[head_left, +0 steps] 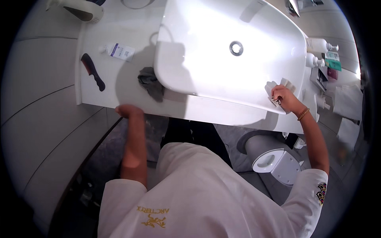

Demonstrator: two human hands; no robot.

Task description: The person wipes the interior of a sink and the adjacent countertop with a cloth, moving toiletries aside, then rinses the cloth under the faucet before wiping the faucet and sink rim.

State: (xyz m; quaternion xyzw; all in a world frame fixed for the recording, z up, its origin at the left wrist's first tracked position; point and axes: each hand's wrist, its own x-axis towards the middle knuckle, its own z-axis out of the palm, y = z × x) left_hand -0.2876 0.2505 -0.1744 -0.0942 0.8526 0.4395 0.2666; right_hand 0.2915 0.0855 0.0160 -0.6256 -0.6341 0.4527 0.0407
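My right hand (pixel 285 99) pinches a folded white cloth (pixel 278 85) against the near right rim of the white basin (pixel 222 51). My left hand (pixel 126 111) rests on the white counter (pixel 119 75) edge, probably clenched; blur hides the fingers. If I press too near the lip, the cloth could slip off towards the toilet (pixel 278 162) below. A grey rag (pixel 151 81), dark comb (pixel 93 71) and tube (pixel 119 51) lie left; pump bottles (pixel 317 51) stand right.

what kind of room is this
Most likely a bathroom: a white basin sits on a white counter, a toilet stands on the floor to the right, and pump bottles line the counter's far end. The right hand presses a white cloth against the basin's rim.
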